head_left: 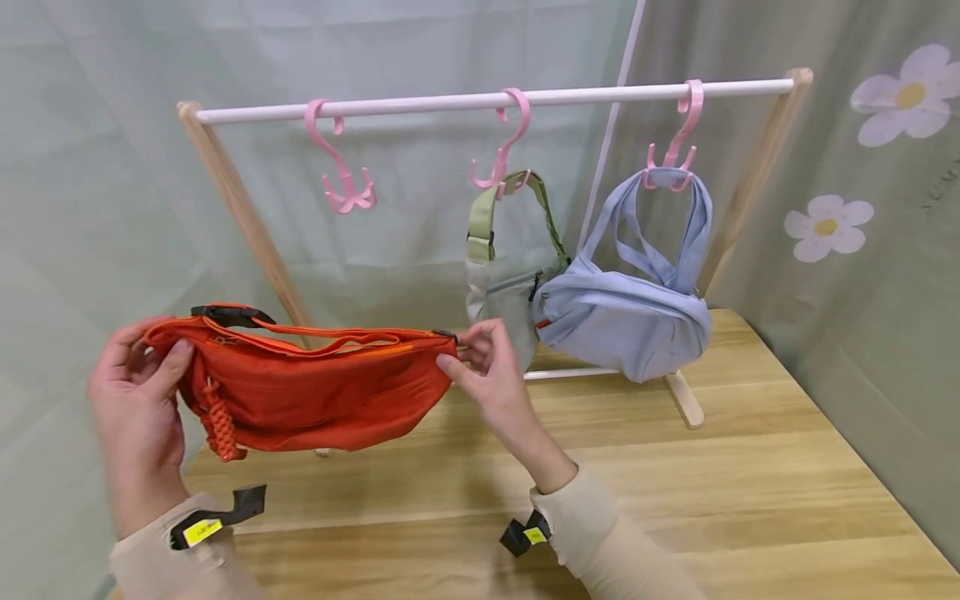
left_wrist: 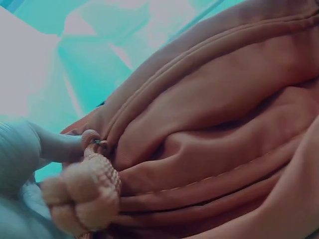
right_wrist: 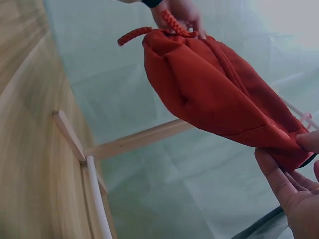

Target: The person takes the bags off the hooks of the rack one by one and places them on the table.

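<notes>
Both hands hold up a red-orange shoulder bag [head_left: 315, 392] in front of the rack. My left hand [head_left: 142, 400] pinches its left end, thumb on the front. Near that end a braided cord charm [head_left: 221, 421] hangs from the zipper; the left wrist view shows the charm [left_wrist: 82, 194] close up beside the folded fabric. At the other end my right hand [head_left: 498, 383] pinches the corner between thumb and fingers, as the right wrist view also shows. A black buckle [head_left: 232, 315] sits on the strap along the bag's top.
A wooden rack with a white rod [head_left: 427, 103] stands on the wood table [head_left: 750, 467]. Its left pink hook [head_left: 348, 187] carries nothing. A green bag [head_left: 483, 242] hangs from the middle hook [head_left: 510, 137], and a light blue bag [head_left: 637, 321] from the right hook [head_left: 684, 125].
</notes>
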Motion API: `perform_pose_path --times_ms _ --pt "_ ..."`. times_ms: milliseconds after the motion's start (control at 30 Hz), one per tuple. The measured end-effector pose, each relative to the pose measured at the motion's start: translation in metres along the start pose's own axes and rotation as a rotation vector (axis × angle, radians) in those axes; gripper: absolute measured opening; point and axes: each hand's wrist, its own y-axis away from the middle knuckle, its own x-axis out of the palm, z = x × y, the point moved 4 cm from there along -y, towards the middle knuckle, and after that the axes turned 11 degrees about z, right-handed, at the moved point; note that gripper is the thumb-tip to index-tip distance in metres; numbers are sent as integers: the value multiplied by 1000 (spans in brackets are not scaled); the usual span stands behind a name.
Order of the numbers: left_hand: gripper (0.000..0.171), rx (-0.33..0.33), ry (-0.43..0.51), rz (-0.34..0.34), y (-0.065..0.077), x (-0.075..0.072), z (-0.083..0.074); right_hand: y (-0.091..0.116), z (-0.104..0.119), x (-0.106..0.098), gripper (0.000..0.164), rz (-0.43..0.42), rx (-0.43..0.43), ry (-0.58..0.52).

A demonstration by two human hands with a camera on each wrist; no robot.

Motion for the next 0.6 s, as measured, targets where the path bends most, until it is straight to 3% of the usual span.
perform_pose_path --times_ms 233,367,500,600 --pt "38 -96 -63 -42 2 -16 1 5 -8 11 14 46 -23 95" --pt "37 -146 -135 -74 1 -21 3 4 -13 14 11 66 22 91" --pt "35 -205 -222 -55 0 -26 7 1 -17 17 15 101 86 73" --pt "34 -246 -251 2 -3 -30 13 0 -20 18 19 112 100 83"
